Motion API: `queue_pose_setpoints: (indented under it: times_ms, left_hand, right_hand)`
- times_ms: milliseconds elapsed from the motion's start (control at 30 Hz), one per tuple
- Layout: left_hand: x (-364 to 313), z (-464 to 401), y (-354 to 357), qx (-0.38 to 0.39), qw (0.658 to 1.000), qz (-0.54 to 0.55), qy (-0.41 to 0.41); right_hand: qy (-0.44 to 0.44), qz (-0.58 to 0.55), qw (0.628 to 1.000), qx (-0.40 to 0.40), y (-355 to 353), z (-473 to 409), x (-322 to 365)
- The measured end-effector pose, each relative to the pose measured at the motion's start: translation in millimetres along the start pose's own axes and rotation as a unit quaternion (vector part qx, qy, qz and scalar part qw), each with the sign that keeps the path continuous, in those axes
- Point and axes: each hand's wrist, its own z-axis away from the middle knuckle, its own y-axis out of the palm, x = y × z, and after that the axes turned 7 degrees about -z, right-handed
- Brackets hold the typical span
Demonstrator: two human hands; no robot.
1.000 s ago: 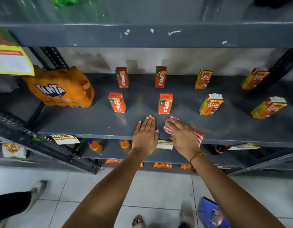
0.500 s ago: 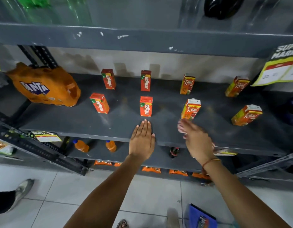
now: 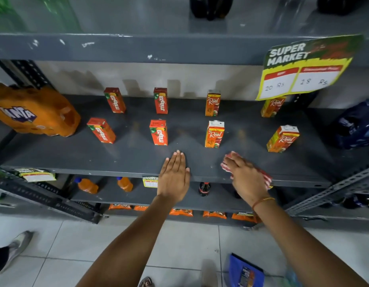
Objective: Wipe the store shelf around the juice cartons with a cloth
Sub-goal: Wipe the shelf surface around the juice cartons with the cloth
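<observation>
Right hand (image 3: 246,177) flat, pressing cloth (image 3: 266,177) onto shelf (image 3: 117,156).

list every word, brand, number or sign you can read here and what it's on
"maaza": four red juice cartons, e.g. front one
"Real": four orange juice cartons, e.g. front one
"FANTA": orange shrink-wrapped bottle pack; first letter partly hidden
"SUPER MARKET", "20 Rs", "18 Rs": hanging price sign; its red headings are blurred
Lower shelf tags, the blue packet on the floor and the cartons' small print: too blurred to read

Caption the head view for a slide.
Right hand presses a red-striped cloth on the shelf before juice cartons; left hand rests flat.
</observation>
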Motion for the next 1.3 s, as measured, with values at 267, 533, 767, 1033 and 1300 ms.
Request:
queue_pose_setpoints:
  times_ms: [267, 533, 767, 1033, 1300]
  left_hand:
    - [-74, -16, 13, 0.018, 0.998, 0.01, 0.067]
    - [-104, -32, 19, 0.007, 0.996, 0.003, 0.088]
    - [-129, -46, 20, 0.031, 0.992, -0.008, 0.123]
    - [-154, -55, 19, 0.035, 0.989, 0.013, 0.142]
    - [-169, -72, 25, 0.051, 0.985, 0.011, 0.162]
  right_hand:
    - [0.079, -0.09, 0.993, -0.018, -23, 0, -45]
    - [-0.025, -0.078, 0.996, -0.03, 3, 1, -34]
    - [0.101, -0.033, 0.994, -0.024, -21, 20, -94]
    - [0.207, 0.097, 0.972, 0.048, -68, 64, -129]
    - [0.215, -0.188, 0.947, -0.149, -92, 53, -138]
